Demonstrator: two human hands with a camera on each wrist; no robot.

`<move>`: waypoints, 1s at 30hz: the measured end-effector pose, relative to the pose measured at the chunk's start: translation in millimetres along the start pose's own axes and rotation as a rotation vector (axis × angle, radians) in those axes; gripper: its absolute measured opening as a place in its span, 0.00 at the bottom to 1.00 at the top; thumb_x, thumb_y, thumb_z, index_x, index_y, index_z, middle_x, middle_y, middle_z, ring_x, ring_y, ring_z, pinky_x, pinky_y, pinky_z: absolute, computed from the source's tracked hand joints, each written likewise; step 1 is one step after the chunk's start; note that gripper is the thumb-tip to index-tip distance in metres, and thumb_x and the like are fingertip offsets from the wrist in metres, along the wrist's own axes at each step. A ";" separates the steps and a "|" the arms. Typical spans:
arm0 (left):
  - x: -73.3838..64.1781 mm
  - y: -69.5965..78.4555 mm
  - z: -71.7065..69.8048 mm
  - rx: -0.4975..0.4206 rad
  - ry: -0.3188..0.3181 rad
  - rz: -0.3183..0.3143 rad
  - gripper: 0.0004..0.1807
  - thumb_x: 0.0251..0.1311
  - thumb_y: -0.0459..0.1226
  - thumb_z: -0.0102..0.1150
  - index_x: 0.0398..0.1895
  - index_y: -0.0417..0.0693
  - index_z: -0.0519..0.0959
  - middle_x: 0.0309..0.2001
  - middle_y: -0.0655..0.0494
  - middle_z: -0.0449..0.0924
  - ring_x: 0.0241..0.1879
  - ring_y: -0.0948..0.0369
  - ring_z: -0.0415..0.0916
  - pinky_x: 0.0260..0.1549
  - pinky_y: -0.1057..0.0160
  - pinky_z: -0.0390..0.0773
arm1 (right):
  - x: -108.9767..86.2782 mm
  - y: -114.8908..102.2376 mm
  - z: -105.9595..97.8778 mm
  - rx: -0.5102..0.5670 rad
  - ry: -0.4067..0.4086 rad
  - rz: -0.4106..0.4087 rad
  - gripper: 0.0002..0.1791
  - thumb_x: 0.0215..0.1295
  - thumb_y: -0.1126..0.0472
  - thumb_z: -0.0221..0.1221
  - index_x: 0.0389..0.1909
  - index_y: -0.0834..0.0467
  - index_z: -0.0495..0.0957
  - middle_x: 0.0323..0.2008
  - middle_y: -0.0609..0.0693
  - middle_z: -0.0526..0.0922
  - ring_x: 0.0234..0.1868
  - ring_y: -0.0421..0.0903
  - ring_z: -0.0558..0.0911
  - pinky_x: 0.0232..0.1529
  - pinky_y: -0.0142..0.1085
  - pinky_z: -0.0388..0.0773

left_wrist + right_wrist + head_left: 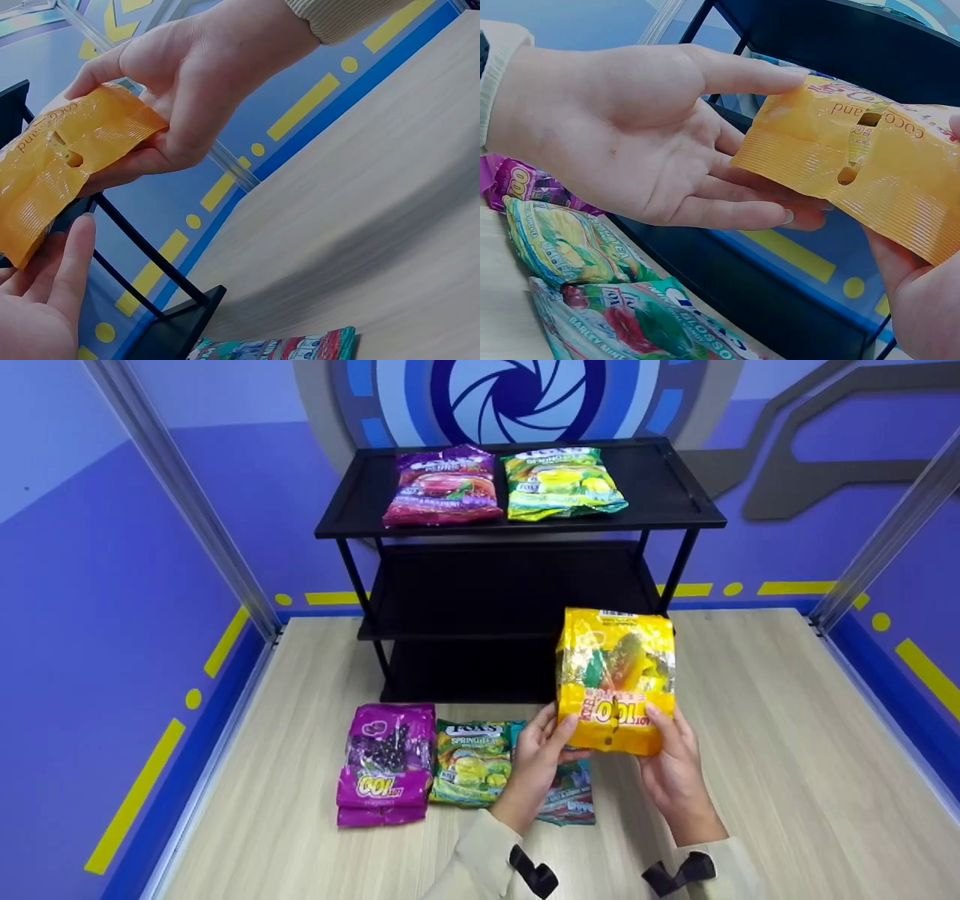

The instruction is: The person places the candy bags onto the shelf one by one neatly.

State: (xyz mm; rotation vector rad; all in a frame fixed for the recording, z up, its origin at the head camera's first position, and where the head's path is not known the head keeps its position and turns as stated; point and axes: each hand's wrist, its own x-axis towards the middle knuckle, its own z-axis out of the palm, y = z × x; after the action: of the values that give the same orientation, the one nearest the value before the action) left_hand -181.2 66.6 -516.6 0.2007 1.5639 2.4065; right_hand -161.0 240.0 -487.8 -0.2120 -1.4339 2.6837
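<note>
Both hands hold a yellow bag of gummy candy (619, 682), its lettering upside down in the head view, raised before the right part of the black rack. My left hand (536, 754) grips its lower left edge, thumb in front and fingers behind. On the lower right edge, my right hand (671, 765) grips it the same way. In the right wrist view, the bag's crimped end (900, 202) shows a slot. A teal candy bag (570, 795) lies on the table, partly hidden by my left hand. Beside it are a green candy bag (471, 765) and a purple gummy bag (385, 765).
A black three-tier rack (517, 585) stands at the back of the wooden table (780, 720). Its top shelf bears a purple-red candy bag (446, 487) and a green-yellow candy bag (562, 484). Blue printed walls (112, 585) enclose the table at the back and sides.
</note>
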 end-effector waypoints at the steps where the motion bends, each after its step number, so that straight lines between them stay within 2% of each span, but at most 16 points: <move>1: 0.4 0.1 0.2 0.005 0.010 0.000 0.33 0.65 0.50 0.57 0.69 0.47 0.64 0.60 0.50 0.76 0.51 0.57 0.80 0.47 0.59 0.84 | 1.2 -0.1 0.3 0.000 0.001 0.001 0.22 0.74 0.56 0.49 0.66 0.52 0.60 0.51 0.45 0.75 0.47 0.40 0.78 0.52 0.31 0.81; 6: 2.1 1.8 1.3 0.015 0.056 0.000 0.33 0.63 0.52 0.58 0.68 0.48 0.66 0.59 0.51 0.77 0.49 0.57 0.81 0.46 0.60 0.84 | 5.1 -1.3 2.5 -0.010 -0.007 0.012 0.23 0.74 0.56 0.49 0.67 0.52 0.59 0.51 0.45 0.75 0.48 0.40 0.78 0.53 0.31 0.81; 13: 6.4 5.0 2.0 -0.039 0.086 0.017 0.31 0.63 0.49 0.59 0.66 0.46 0.68 0.56 0.49 0.78 0.48 0.57 0.82 0.43 0.60 0.85 | 14.3 -2.1 5.9 -0.037 0.003 0.029 0.20 0.74 0.55 0.49 0.64 0.51 0.61 0.49 0.45 0.75 0.46 0.40 0.78 0.51 0.31 0.81; 18: 8.7 7.9 3.2 -0.080 0.119 0.014 0.29 0.62 0.49 0.60 0.63 0.46 0.70 0.54 0.48 0.79 0.46 0.55 0.83 0.40 0.60 0.85 | 19.3 -5.1 8.7 -0.130 0.007 0.032 0.20 0.74 0.52 0.49 0.63 0.52 0.63 0.47 0.46 0.75 0.45 0.40 0.77 0.49 0.30 0.81; 22: 9.4 9.8 6.2 -0.125 0.144 0.009 0.28 0.63 0.48 0.60 0.62 0.45 0.71 0.55 0.48 0.79 0.45 0.54 0.83 0.38 0.60 0.86 | 20.0 -9.0 8.8 -0.216 0.021 0.068 0.23 0.73 0.47 0.49 0.63 0.51 0.63 0.46 0.46 0.75 0.45 0.41 0.77 0.48 0.30 0.81; 30: 9.1 12.1 13.6 -0.185 0.189 0.016 0.26 0.64 0.47 0.58 0.61 0.44 0.71 0.56 0.48 0.79 0.46 0.56 0.82 0.41 0.62 0.85 | 20.2 -14.0 8.1 -0.326 0.022 0.117 0.30 0.69 0.37 0.48 0.63 0.51 0.61 0.48 0.46 0.73 0.46 0.41 0.77 0.49 0.29 0.80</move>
State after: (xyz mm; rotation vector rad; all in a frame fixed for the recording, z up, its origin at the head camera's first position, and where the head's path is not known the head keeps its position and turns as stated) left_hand -188.2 76.5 -500.3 -0.0521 1.4049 2.6302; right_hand -182.0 244.1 -473.4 -0.3567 -1.9011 2.5066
